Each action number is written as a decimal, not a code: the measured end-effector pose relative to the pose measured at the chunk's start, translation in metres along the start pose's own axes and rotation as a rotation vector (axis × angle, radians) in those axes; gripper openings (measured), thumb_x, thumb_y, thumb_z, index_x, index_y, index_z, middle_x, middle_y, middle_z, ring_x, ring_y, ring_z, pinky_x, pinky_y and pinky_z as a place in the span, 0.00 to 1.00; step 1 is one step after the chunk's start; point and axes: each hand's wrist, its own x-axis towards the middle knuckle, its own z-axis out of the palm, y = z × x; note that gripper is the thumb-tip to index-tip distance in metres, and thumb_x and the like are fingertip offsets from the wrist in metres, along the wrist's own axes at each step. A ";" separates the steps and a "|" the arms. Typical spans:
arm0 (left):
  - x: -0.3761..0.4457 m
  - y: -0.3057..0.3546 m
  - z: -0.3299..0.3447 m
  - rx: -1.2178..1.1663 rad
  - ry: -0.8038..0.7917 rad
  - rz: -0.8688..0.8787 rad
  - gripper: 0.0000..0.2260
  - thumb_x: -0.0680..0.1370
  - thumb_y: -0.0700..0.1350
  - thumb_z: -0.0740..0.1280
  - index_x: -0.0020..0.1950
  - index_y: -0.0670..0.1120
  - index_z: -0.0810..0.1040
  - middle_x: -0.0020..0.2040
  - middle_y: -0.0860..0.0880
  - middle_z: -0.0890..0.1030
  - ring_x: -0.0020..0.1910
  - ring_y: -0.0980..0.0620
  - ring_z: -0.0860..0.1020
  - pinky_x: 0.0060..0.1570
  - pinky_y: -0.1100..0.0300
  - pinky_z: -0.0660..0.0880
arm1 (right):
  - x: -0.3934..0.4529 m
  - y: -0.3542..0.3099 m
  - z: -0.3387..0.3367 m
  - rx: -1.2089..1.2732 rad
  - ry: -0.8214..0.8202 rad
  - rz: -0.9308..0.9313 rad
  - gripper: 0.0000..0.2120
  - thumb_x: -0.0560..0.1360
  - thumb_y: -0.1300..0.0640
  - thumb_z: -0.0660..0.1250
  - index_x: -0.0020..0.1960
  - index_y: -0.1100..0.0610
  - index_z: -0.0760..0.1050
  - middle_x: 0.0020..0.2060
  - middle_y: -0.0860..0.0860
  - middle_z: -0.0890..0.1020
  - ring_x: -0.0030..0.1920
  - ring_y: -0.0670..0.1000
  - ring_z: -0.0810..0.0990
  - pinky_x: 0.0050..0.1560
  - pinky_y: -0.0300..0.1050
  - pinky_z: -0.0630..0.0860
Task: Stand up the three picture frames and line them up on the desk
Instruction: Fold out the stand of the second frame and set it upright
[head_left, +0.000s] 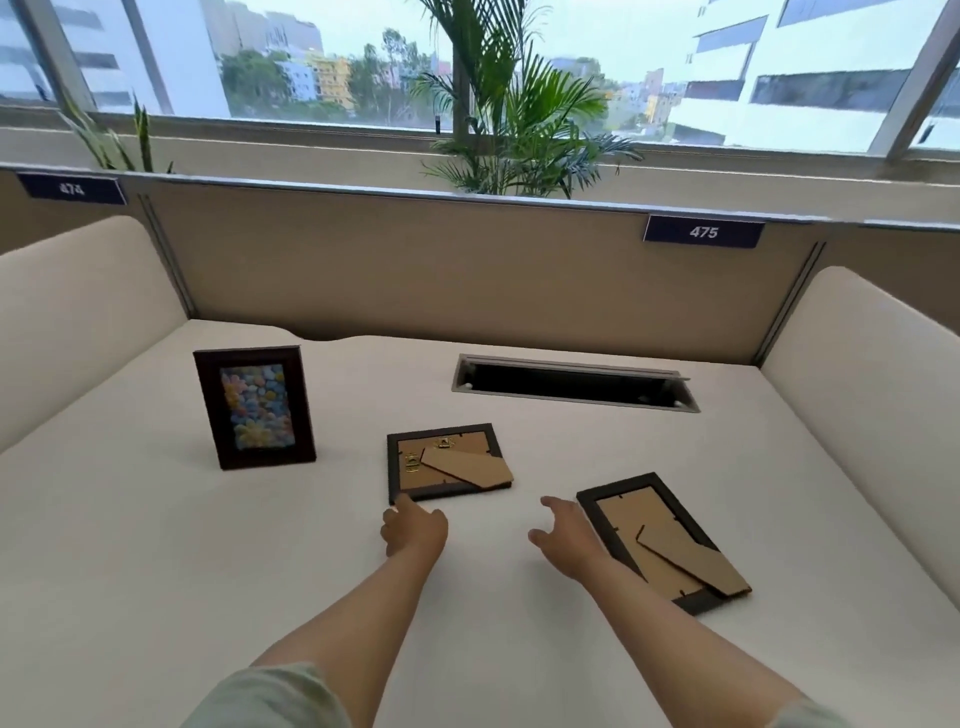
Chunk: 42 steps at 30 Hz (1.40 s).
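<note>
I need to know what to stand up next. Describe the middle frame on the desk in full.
The middle frame lies face down and flat on the white desk, between the standing frame and the other face-down one. Dark border, brown cardboard-like backing with two small brass-coloured clips, its easel leg folded against the back. The left hand reaches its near left corner, fingertips about touching it.

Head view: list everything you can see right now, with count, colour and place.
standing frame: 1, dark brown, flower picture, upright, desk left
face-down frames: 2, dark with tan backs, one at centre, one at right
desk: 1, white
cable slot: 1, grey, desk rear
number tags: 2, navy, 474 and 475, on partition
plants: 2, green, behind partition
left hand: fingers at centre frame's near corner
right hand: open, beside right frame
</note>
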 end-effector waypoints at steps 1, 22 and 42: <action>-0.002 -0.001 -0.001 -0.011 0.005 -0.007 0.26 0.77 0.42 0.61 0.73 0.42 0.57 0.70 0.39 0.65 0.68 0.39 0.65 0.64 0.47 0.68 | 0.005 -0.002 0.002 0.008 -0.022 -0.007 0.28 0.76 0.55 0.64 0.73 0.56 0.59 0.73 0.55 0.62 0.70 0.54 0.65 0.68 0.45 0.64; 0.057 0.020 0.005 -0.321 0.159 -0.213 0.17 0.75 0.37 0.57 0.64 0.40 0.66 0.63 0.38 0.73 0.62 0.38 0.69 0.59 0.46 0.72 | 0.073 -0.042 0.029 0.229 -0.048 0.031 0.33 0.73 0.55 0.67 0.73 0.60 0.57 0.72 0.56 0.65 0.71 0.56 0.64 0.72 0.49 0.63; 0.058 0.028 0.001 -0.565 0.029 -0.320 0.04 0.74 0.37 0.66 0.44 0.38 0.72 0.44 0.41 0.74 0.41 0.43 0.72 0.40 0.56 0.71 | 0.080 -0.079 -0.031 0.825 0.404 0.156 0.08 0.79 0.54 0.57 0.50 0.56 0.72 0.51 0.56 0.79 0.53 0.56 0.78 0.60 0.54 0.76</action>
